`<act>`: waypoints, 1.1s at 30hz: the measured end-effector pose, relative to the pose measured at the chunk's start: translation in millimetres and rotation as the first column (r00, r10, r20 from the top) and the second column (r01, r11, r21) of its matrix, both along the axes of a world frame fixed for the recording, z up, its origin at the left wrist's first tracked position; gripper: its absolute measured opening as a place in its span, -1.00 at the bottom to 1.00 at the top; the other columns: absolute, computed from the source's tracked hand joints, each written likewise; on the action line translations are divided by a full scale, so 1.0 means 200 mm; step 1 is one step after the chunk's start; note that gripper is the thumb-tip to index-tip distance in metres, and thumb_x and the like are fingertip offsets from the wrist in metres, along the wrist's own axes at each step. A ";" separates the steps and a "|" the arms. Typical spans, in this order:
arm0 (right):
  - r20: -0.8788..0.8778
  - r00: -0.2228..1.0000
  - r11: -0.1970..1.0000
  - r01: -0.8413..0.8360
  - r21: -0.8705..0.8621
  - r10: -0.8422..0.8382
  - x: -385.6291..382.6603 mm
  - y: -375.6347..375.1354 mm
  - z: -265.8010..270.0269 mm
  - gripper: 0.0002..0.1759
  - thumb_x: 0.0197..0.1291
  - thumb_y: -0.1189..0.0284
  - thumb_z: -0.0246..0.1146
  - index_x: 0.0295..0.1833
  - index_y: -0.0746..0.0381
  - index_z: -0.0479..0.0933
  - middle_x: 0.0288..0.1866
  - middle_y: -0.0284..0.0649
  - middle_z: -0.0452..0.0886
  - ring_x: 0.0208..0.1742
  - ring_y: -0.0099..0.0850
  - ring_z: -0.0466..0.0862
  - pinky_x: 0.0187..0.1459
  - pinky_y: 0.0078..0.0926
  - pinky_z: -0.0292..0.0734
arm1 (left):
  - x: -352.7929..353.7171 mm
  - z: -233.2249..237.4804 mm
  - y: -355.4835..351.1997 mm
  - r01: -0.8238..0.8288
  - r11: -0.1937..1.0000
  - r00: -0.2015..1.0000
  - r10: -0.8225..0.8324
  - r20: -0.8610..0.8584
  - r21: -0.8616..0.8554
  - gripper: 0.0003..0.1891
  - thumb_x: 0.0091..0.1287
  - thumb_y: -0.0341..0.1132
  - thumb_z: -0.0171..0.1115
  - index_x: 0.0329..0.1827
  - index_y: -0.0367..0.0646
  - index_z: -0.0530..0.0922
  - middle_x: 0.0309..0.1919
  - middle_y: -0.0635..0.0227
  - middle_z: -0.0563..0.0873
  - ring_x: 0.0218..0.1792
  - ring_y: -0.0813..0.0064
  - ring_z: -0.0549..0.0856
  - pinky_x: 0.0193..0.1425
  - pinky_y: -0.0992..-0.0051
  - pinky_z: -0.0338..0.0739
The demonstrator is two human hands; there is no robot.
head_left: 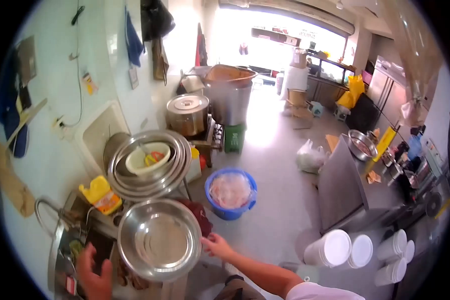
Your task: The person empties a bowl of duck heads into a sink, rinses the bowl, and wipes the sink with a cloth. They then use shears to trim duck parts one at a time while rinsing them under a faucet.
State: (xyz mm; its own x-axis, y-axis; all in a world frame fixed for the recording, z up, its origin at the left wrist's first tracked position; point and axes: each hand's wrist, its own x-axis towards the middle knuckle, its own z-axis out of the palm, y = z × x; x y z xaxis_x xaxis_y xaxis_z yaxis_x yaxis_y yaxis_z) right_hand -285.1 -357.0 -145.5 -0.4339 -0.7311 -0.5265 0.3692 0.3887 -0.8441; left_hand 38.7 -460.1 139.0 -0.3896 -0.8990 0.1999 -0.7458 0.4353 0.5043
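Steel basin [160,241] lies between left grip [94,276], fingers spread, and right grip [218,246] at its rim, clasp unclear.

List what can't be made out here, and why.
Head view, all items:
Left bare hand: forearm cut off by the bottom edge.
Round shiny steel basin: it hides whatever lies directly beneath.
Right bare hand: contact with the basin's rim too small to confirm.
Cylindrical steel pot: contents hidden by its round steel lid.
Translucent white plastic bag: contents blurred through its film.
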 end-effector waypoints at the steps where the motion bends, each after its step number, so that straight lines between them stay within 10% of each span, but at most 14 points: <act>1: 0.066 0.998 0.999 -0.001 0.033 -0.001 -0.05 -0.08 -0.01 -0.13 0.14 0.10 0.35 0.43 0.31 0.14 0.04 -0.10 0.57 -0.28 -0.42 0.66 -0.37 -0.47 0.59 | 0.12 -0.48 -0.19 -0.057 0.990 0.992 0.042 -0.115 -0.129 -0.37 0.09 -0.29 0.38 0.24 -0.34 0.40 0.10 0.02 0.55 0.11 0.23 0.57 0.15 0.31 0.50; 4: 0.173 0.963 0.977 -0.211 0.009 0.207 -0.19 -0.19 -0.07 -0.20 0.15 0.19 0.33 0.40 0.30 0.19 -0.07 -0.14 0.62 -0.34 -0.43 0.66 -0.36 -0.46 0.62 | 0.26 -1.24 -0.20 -0.272 0.718 0.819 0.522 -0.237 0.641 -0.48 0.11 -0.37 0.33 0.13 -0.32 0.37 -0.05 0.17 0.60 -0.05 0.24 0.61 0.05 0.26 0.50; 6: 0.186 0.940 0.955 -0.297 0.023 0.287 -0.23 -0.24 0.06 -0.39 0.18 0.33 0.26 0.32 0.29 0.31 -0.16 -0.19 0.64 -0.40 -0.44 0.64 -0.40 -0.47 0.64 | 0.03 -1.18 0.04 -0.195 0.328 0.569 0.805 -0.165 0.924 -0.73 0.20 -0.32 0.29 -0.08 -0.16 0.49 -0.22 0.26 0.63 -0.26 0.35 0.64 -0.20 0.22 0.61; 9: 0.284 0.840 0.885 -0.460 -0.079 0.462 -0.27 -0.30 0.15 -0.62 0.18 0.44 0.22 0.10 0.34 0.42 -0.25 -0.20 0.62 -0.45 -0.46 0.61 -0.43 -0.48 0.61 | -0.18 -1.32 0.15 -0.019 0.246 0.136 0.961 -0.241 0.969 -0.75 0.14 -0.47 0.21 -0.11 -0.23 0.50 -0.33 0.25 0.60 -0.33 0.28 0.64 -0.29 0.22 0.62; 13: 0.141 0.770 0.783 -0.614 -0.098 0.622 -0.28 -0.31 0.14 -0.72 0.19 0.46 0.19 -0.03 0.39 0.45 -0.36 -0.22 0.62 -0.48 -0.49 0.58 -0.43 -0.53 0.55 | -0.14 -1.31 0.20 -0.344 0.189 0.379 0.924 -0.048 0.920 -0.80 0.00 -0.53 0.13 -0.27 -0.36 0.51 -0.47 0.24 0.57 -0.44 0.32 0.62 -0.39 0.34 0.55; 16: 0.092 0.607 0.614 -0.784 -0.091 0.789 -0.25 -0.26 0.22 -0.64 0.17 0.40 0.19 0.02 0.40 0.43 -0.38 -0.20 0.60 -0.49 -0.49 0.59 -0.45 -0.52 0.54 | -0.11 -1.19 0.44 -0.413 0.224 0.193 0.969 -0.156 0.883 -0.85 -0.07 -0.39 0.21 -0.41 -0.14 0.47 -0.52 0.38 0.48 -0.71 0.48 0.38 -0.70 0.45 0.27; 23: -0.222 0.238 0.234 -0.971 -0.044 0.946 -0.14 -0.35 0.35 -0.52 0.27 0.11 0.19 -0.01 0.35 0.45 -0.34 -0.07 0.64 -0.37 -0.36 0.65 -0.26 -0.39 0.57 | 0.36 -1.38 1.12 -0.417 0.375 -0.072 0.895 -0.441 0.828 -0.90 0.02 -0.41 0.13 -0.39 -0.17 0.48 -0.36 0.31 0.54 -0.33 0.30 0.58 -0.32 0.23 0.57; 26: -0.457 0.264 0.261 -0.963 -0.072 0.849 -0.18 -0.49 0.29 -0.56 0.28 0.08 0.16 -0.15 0.31 0.51 -0.37 0.04 0.62 -0.33 -0.12 0.65 -0.23 -0.21 0.52 | 0.11 -1.16 1.21 -0.790 0.511 0.550 0.835 0.022 0.339 -0.79 0.08 -0.47 0.19 -0.18 -0.14 0.58 -0.30 0.07 0.68 -0.18 -0.01 0.62 -0.06 0.18 0.52; 33: -0.933 0.086 0.554 -0.822 0.131 0.348 -0.02 -1.24 0.05 -0.71 0.11 0.31 0.15 -0.15 0.28 0.55 -0.21 0.10 0.62 -0.16 0.06 0.63 -0.08 -0.05 0.54 | -0.03 -1.14 1.28 -0.767 0.556 0.522 0.831 -0.191 0.321 -0.73 0.00 -0.45 0.27 -0.18 -0.16 0.57 -0.37 0.05 0.69 -0.34 -0.03 0.67 -0.20 0.12 0.55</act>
State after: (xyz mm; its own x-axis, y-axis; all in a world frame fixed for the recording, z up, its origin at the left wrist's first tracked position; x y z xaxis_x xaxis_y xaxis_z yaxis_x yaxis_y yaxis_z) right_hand -289.6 -604.1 -134.5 0.2671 -0.9544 0.1331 -0.7632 -0.2938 -0.5755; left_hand 32.1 -205.0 -88.4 0.5606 -0.8276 -0.0292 -0.5352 -0.3889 0.7499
